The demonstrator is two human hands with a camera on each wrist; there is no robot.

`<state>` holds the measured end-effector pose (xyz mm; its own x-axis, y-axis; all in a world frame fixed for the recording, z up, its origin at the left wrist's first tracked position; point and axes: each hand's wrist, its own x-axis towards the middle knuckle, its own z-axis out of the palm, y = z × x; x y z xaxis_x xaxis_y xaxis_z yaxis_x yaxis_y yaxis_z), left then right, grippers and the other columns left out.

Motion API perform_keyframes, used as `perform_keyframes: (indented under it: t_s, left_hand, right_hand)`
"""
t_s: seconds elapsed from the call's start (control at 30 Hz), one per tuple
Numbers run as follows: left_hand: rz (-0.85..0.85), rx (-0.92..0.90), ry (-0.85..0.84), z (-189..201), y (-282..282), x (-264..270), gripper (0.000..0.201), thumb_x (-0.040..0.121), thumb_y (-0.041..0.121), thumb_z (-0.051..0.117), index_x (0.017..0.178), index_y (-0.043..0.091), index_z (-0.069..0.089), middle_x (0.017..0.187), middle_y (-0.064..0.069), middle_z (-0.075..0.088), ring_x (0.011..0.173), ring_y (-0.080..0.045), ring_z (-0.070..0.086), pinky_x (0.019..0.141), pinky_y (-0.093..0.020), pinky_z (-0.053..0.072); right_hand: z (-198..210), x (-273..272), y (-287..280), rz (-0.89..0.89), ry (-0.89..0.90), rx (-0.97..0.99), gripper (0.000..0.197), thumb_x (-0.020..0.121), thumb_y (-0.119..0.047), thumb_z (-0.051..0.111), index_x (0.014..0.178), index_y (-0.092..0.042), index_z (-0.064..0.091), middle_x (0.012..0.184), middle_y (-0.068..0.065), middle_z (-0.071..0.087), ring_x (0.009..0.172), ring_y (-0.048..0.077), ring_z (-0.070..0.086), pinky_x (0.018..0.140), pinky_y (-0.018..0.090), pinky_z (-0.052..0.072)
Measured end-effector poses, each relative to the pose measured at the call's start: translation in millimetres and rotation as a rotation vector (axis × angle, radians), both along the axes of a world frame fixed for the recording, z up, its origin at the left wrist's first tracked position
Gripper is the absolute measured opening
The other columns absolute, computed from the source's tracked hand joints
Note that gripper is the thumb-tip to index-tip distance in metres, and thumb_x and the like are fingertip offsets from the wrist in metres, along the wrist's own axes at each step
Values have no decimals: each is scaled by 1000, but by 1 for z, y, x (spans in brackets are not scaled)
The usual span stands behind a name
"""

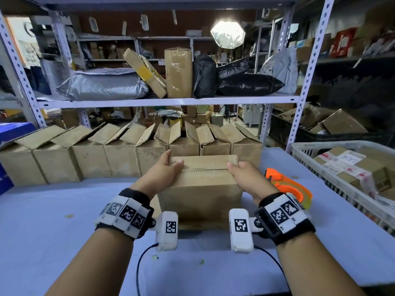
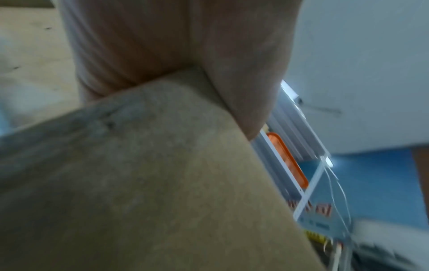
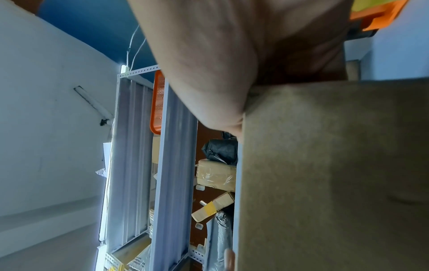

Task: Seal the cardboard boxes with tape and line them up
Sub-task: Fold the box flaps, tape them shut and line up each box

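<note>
A brown cardboard box (image 1: pixel 201 189) stands on the blue table in front of me, its top flaps folded down and meeting at a bare seam. My left hand (image 1: pixel 174 160) grips its top left corner, thumb on the lid and fingers over the far side. My right hand (image 1: pixel 236 167) grips the top right corner, thumb at the seam. An orange tape dispenser (image 1: pixel 292 186) lies just right of the box, behind my right wrist. The left wrist view shows my palm (image 2: pixel 185 45) against the box (image 2: pixel 162 183). The right wrist view shows my right hand (image 3: pixel 220 64) on the box edge (image 3: pixel 325 174).
A row of several cardboard boxes (image 1: pixel 119 154) with raised flaps stands along the back of the table (image 1: pixel 64 221). A white plastic basket (image 1: pixel 303 154) of taped parcels sits at the right. Metal shelving (image 1: pixel 166 101) with parcels rises behind.
</note>
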<state>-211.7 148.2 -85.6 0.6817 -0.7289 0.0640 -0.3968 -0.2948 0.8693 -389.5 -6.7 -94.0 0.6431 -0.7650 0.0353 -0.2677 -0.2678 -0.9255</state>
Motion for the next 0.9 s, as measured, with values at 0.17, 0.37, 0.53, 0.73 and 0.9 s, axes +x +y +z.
perform_keyframes:
  t_s: [0.17,0.37,0.53,0.73,0.9]
  left_hand:
    - [-37,-365,538,-8,10,-6,58,105,22,50,156,39,28,131,5,56,88,-17,74,62,-30,59]
    - [42,64,49,0,20,-9,40,103,55,39,119,25,58,110,-2,68,89,-19,68,60,-27,56]
    - [15,36,64,13,37,-10,37,99,58,45,99,28,67,81,4,75,75,-17,73,56,-31,58]
    - [-12,-367,147,34,57,-15,36,101,56,47,105,29,70,87,8,76,79,-13,73,54,-28,56]
    - [41,-637,109,28,53,-22,32,100,41,57,84,18,71,87,4,74,76,-7,68,60,-22,55]
  right_hand:
    - [-3,-6,-2,55,-64,84,40,107,-34,40,122,-5,63,118,13,69,115,28,62,109,49,43]
    - [-5,-16,3,94,-123,93,35,106,-34,42,123,-12,65,116,5,72,113,22,65,108,47,45]
    - [5,-31,6,125,-161,16,24,103,-19,51,122,-10,65,115,6,72,112,24,67,104,46,49]
    - [23,-46,7,170,-516,154,25,99,-19,58,124,-21,62,115,0,72,100,16,68,83,30,57]
    - [26,-49,6,107,-680,239,31,97,-43,53,95,-13,60,75,0,70,64,12,64,57,29,53]
